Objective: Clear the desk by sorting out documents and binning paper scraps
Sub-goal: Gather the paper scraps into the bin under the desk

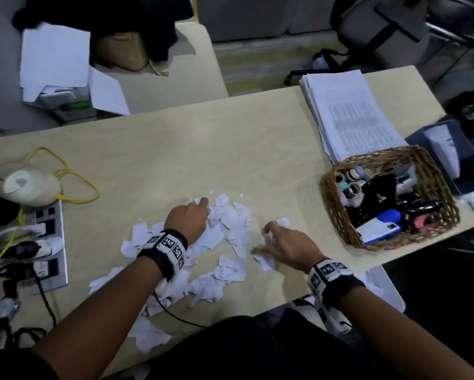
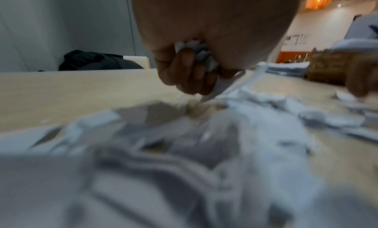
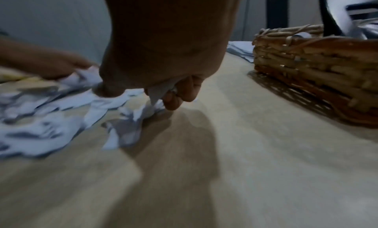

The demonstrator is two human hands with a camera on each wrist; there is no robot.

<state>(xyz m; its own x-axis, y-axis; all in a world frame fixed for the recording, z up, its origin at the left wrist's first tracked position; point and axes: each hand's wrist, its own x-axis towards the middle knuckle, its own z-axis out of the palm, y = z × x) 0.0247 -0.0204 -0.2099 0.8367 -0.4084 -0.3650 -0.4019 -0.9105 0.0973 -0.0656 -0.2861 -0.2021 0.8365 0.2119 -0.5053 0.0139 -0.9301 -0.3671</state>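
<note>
Both hands clutch paper scraps; only wrist views show the wads.

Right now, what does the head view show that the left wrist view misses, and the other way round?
Only the head view shows the power strip, the yellow cable, the basket's contents and the whole spread of paper scraps on the desk.

Only the left wrist view shows scraps bunched inside the left hand, its fingers curled round them.

Both show the scraps, the desk, the wicker basket, the document stack behind it, and the right hand at the pile's right edge.
</note>
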